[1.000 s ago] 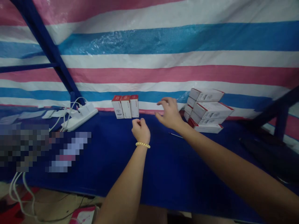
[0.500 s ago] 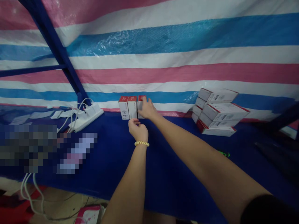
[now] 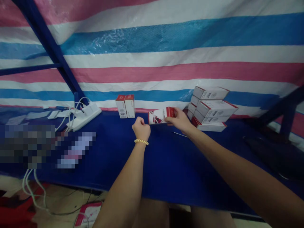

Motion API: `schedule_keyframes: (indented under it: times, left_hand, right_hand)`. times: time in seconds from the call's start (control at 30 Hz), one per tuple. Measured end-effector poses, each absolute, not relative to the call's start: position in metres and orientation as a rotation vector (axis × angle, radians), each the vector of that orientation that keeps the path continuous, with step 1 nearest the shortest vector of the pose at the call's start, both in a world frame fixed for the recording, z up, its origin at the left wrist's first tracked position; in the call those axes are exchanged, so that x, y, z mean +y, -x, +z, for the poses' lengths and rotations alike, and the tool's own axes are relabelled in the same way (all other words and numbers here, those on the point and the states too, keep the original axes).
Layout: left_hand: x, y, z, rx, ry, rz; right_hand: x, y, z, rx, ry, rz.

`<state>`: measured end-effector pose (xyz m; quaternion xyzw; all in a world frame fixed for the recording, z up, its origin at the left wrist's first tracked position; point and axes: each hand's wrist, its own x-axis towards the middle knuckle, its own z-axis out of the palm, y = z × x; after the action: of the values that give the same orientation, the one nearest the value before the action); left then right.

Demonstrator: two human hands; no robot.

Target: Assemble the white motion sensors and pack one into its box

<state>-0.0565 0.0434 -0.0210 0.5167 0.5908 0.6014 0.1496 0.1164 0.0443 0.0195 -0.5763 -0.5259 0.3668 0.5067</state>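
My right hand (image 3: 179,121) grips a red-and-white cardboard box (image 3: 158,116) by its red end. The box lies on its side, low over the blue table, and I cannot tell whether it touches the surface. My left hand (image 3: 141,128), with a yellow coiled band at the wrist, is closed in a fist left of that box; the inside of the fist is hidden. Behind and left of the fist, two similar boxes (image 3: 125,106) with red tops stand upright, side by side. To the right, several white-and-red boxes (image 3: 210,109) lie in a stack.
A thin pen-like stick (image 3: 180,134) lies on the blue table (image 3: 161,171) under my right wrist. At left sits a white power strip (image 3: 84,117) with plugs and cables, beside blurred items. A striped plastic sheet (image 3: 152,72) hangs behind, with a blue metal frame (image 3: 55,52).
My right hand has taken the third upright box away from the other two, moving it right and tipping it onto its side. My left hand has curled tighter. The view has shifted slightly.
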Motion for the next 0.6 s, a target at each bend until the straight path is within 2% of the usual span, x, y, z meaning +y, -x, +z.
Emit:
schedule_keyframes:
  times: [0.13, 0.3, 0.5, 0.6]
  left_hand:
    - [0.027, 0.041, -0.019, 1.337, -1.980, 1.738]
    - [0.014, 0.023, -0.017, 0.977, -2.615, 1.517]
    - [0.012, 0.020, -0.018, 0.930, -2.798, 1.293]
    - [0.012, 0.021, -0.017, 0.957, -2.776, 1.293]
  right_hand:
    - [0.005, -0.155, 0.012, -1.180, 1.244, 0.917]
    - [-0.018, -0.169, -0.008, -1.259, 1.145, 0.848]
    - [-0.030, -0.159, -0.026, -1.364, 1.069, 0.918]
    - [-0.032, -0.162, -0.027, -1.419, 1.036, 0.945]
